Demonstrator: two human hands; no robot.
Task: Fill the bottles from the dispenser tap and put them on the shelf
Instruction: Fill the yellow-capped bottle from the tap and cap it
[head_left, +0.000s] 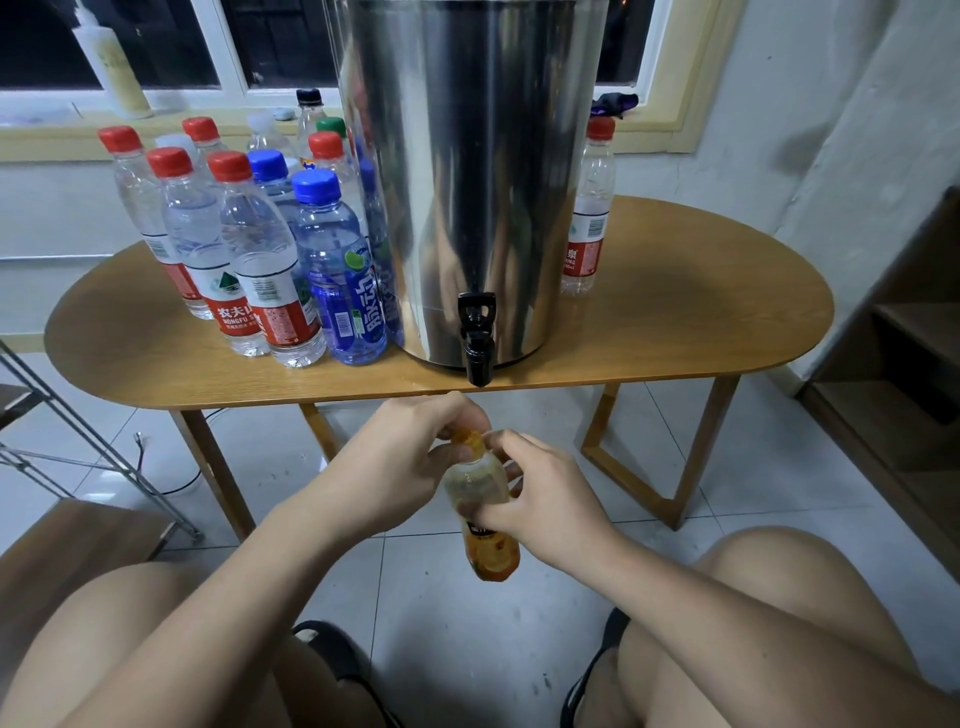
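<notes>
Below the desk (675, 332) edge, the right hand (543, 501) grips the orange-labelled bottle (488, 558) while the left hand (410, 462) pinches its cap (470, 442), seemingly a cap-twisting step. Once it is open, the next move calls for its mouth to be aligned under the tap (478, 358) just above.

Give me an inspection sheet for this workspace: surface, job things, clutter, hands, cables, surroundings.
Surface: wooden table; dispenser stands at its front edge, tap overhanging.
Job's things: capped bottles clustered left of the dispenser; one red-capped bottle at its right; orange-label bottle held off the table, in front of the tap.
Clutter: squeeze bottle and dark cloth on the windowsill.
Hands: left hand pinches the orange cap; right hand grips the bottle's body.
Cables: thin white cable on the floor under the table.
Surroundings: metal rack left, wooden shelf right, tiled floor.
</notes>
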